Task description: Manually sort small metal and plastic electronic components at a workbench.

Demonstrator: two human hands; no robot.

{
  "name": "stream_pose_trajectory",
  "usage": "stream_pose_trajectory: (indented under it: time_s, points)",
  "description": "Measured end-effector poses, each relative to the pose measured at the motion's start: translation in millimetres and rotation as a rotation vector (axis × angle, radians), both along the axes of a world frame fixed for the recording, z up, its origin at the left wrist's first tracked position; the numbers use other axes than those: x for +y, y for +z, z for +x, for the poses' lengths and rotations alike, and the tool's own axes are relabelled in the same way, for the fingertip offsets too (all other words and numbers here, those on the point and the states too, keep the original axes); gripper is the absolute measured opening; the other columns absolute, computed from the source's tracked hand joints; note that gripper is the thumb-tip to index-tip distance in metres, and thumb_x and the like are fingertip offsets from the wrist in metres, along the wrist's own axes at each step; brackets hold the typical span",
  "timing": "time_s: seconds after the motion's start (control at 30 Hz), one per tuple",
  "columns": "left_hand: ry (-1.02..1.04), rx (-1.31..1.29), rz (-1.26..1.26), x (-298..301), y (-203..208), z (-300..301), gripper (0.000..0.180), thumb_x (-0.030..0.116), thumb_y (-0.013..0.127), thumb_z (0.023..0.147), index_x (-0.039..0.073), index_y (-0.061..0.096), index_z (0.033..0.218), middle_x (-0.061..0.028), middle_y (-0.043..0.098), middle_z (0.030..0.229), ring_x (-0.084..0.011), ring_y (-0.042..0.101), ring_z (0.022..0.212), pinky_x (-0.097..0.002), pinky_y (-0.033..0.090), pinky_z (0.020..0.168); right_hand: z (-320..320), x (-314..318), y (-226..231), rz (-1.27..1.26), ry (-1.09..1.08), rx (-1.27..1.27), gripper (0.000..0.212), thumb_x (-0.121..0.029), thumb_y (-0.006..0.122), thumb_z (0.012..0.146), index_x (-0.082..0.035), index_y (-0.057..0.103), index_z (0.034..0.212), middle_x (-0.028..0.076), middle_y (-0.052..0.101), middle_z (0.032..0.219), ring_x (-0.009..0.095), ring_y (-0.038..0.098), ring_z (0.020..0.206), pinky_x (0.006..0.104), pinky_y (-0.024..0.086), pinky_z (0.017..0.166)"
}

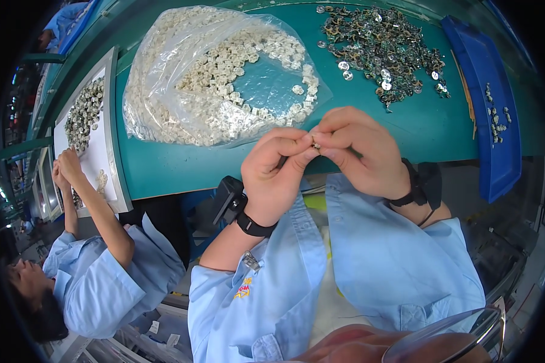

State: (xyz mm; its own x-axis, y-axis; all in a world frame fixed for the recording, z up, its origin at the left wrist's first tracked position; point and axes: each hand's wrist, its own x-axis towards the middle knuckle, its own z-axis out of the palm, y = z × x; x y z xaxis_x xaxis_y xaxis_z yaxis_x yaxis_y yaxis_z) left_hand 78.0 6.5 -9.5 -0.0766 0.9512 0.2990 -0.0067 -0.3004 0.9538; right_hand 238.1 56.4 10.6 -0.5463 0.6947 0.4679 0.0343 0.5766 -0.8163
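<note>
My left hand (271, 166) and my right hand (364, 151) meet fingertip to fingertip over the front edge of the green table. Between their pinched fingers is a tiny part (316, 146), dark with a pale spot; most of it is covered, so its kind does not show. Beyond my left hand lies a clear plastic bag (157, 78), spread open, full of small cream-coloured plastic pieces (224, 66). Farther off to the right is a heap of small metal-and-wire components (381, 45) with shiny round discs (386, 74) among them.
At the right stands a blue tray (493, 175) with several small pale parts in it; thin brown sticks (464, 91) lie beside it. On the left, a co-worker's hands (66, 169) work over a white tray (110, 121) bearing a pile of small parts (86, 112).
</note>
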Motion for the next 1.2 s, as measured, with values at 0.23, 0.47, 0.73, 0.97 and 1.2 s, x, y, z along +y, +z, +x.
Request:
stream_pose_trajectory:
  time_s: [0.23, 0.47, 0.73, 0.97, 1.2]
  points:
    - [-0.166, -0.651, -0.343, 0.4, -2.8, 6.6, 0.011, 0.001, 0.058, 0.081, -0.001, 0.055, 0.091, -0.0096, 0.06, 0.09, -0.0143, 0.057, 0.079, -0.0245, 0.046, 0.073, 2.5, 1.0, -10.7, -0.411, 0.025, 0.169, 0.025, 0.004, 0.064, 0.069, -0.002, 0.059, 0.093, 0.009, 0.055, 0.088, 0.023, 0.054, 0.082, 0.0299, 0.044, 0.069]
    - [-0.336, -0.858, -0.472, 5.3, 2.6, 10.6, 0.011, 0.003, 0.053, 0.084, -0.002, 0.054, 0.093, -0.0102, 0.06, 0.093, -0.0133, 0.056, 0.085, -0.0253, 0.044, 0.078, 5.2, 8.2, -4.1, 0.199, -0.102, -0.02, 0.027, -0.001, 0.069, 0.064, -0.005, 0.06, 0.089, 0.006, 0.054, 0.087, 0.023, 0.053, 0.077, 0.031, 0.042, 0.067]
    - [-0.457, -0.955, -0.482, 8.9, 11.6, 22.6, 0.023, 0.003, 0.053, 0.084, 0.001, 0.046, 0.106, -0.0096, 0.059, 0.094, -0.0126, 0.055, 0.087, -0.0235, 0.042, 0.078, 18.8, 3.5, 8.5, 0.386, -0.143, -0.064, 0.025, -0.004, 0.072, 0.058, -0.005, 0.059, 0.08, 0.005, 0.054, 0.083, 0.023, 0.052, 0.074, 0.0317, 0.041, 0.064]
    - [-0.494, -0.891, -0.445, 9.9, 12.8, 30.5, 0.041, 0.005, 0.055, 0.083, 0.003, 0.036, 0.12, -0.0075, 0.058, 0.095, -0.0117, 0.054, 0.087, -0.0228, 0.041, 0.077, 28.6, 1.0, 14.7, 0.278, -0.106, -0.038, 0.023, -0.007, 0.073, 0.059, -0.004, 0.059, 0.078, 0.005, 0.054, 0.081, 0.023, 0.051, 0.073, 0.0316, 0.041, 0.063]
    - [-0.541, -0.839, -0.424, 9.7, 18.4, 30.1, 0.052, 0.006, 0.056, 0.083, 0.004, 0.03, 0.127, -0.0064, 0.058, 0.094, -0.0116, 0.053, 0.088, -0.0233, 0.041, 0.078, 32.3, -0.3, 20.4, 0.157, -0.091, -0.024, 0.02, -0.009, 0.073, 0.061, -0.005, 0.059, 0.075, 0.005, 0.052, 0.077, 0.023, 0.05, 0.07, 0.0314, 0.04, 0.061]
